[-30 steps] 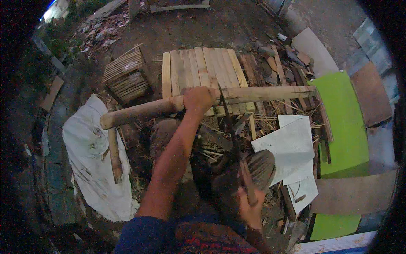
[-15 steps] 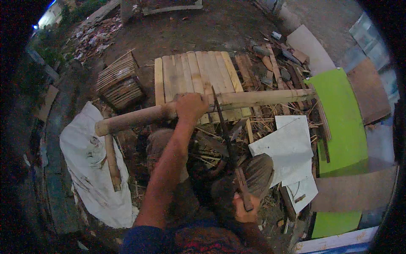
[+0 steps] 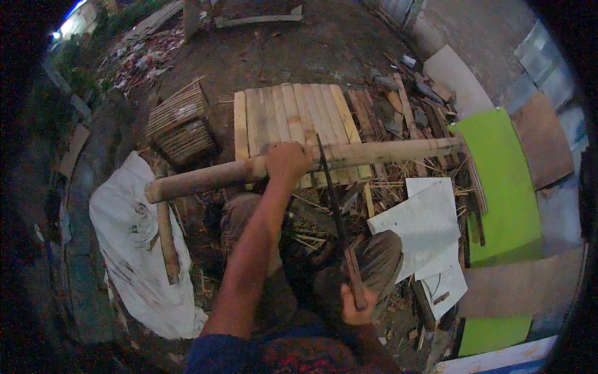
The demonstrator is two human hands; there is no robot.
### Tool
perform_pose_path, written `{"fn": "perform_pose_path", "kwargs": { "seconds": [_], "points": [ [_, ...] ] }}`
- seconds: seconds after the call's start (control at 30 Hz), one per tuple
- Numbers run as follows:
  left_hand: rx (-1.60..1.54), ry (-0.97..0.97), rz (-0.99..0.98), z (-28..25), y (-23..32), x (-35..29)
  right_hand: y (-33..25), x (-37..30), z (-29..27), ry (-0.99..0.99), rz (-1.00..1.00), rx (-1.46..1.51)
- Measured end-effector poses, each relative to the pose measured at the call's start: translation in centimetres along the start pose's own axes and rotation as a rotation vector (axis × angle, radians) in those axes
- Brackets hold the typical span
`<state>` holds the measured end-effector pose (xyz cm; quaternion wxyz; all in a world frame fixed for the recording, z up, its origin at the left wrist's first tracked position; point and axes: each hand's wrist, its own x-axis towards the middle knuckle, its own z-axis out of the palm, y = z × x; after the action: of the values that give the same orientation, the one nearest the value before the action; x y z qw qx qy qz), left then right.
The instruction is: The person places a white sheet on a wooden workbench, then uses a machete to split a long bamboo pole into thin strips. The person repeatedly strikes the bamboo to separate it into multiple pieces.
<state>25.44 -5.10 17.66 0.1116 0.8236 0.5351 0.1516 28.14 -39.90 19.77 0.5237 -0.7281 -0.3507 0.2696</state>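
We see the pole (image 3: 392, 150) running crosswise ahead of the body, long axis left to right, left end nearer us, passing over the near part of the slatted panel (image 3: 289, 115); left end above the white sack (image 3: 134, 262), right end by the green sheet (image 3: 507, 187). Left hand (image 3: 288, 161) is on it, clasped over the top; we can't see its far-side fingers. Right hand (image 3: 359, 305) is well back, near the body, wrapped round the handle of what we take for a saw (image 3: 337, 212). Saw points away from us, roughly square to the pole, crossing it just right of the left hand; we can't tell if they touch. Pole looks round, bamboo-like, pale tan on the right, greyer brown on the left, with a joint near the left hand.
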Motion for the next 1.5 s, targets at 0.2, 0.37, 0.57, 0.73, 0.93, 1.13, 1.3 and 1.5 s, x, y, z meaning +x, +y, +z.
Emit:
{"fn": "perform_pose_path", "kwargs": {
  "seconds": [0.2, 0.37, 0.57, 0.73, 0.93, 1.13, 1.3, 1.5],
  "points": [
    [0.07, -0.005, 0.029, 1.3, 0.2, -0.7, 1.4, 11.9, 4.9, 0.069, -0.008, -0.028],
    [0.027, -0.019, 0.027, 1.5, 0.1, -0.3, 1.3, 12.0, 5.3, 0.141, -0.279, -0.034],
    [0.042, -0.088, -0.014, 1.9, -0.6, 1.4, -0.5, -3.9, -1.5, 0.016, 0.034, 0.013],
    [0.055, -0.062, -0.02, 2.6, -1.4, 0.3, 0.4, 9.6, 4.4, 0.085, -0.13, -0.016],
    [-0.025, -0.119, -0.058, -0.1, 0.5, 0.5, 1.4, 10.7, 5.8, 0.08, -0.216, 0.085],
    [0.053, -0.084, -0.069, 0.6, -0.5, 1.6, 1.2, 1.7, 2.4, 0.029, -0.083, 0.067],
    [0.039, -0.016, 0.009, 2.0, 0.0, -0.9, 2.2, 11.8, 7.4, 0.12, -0.191, 0.104],
    [0.03, 0.058, 0.015, 2.4, -1.2, -0.2, 7.8, 14.3, 8.4, 0.066, -0.279, 0.127]
  ]
}}
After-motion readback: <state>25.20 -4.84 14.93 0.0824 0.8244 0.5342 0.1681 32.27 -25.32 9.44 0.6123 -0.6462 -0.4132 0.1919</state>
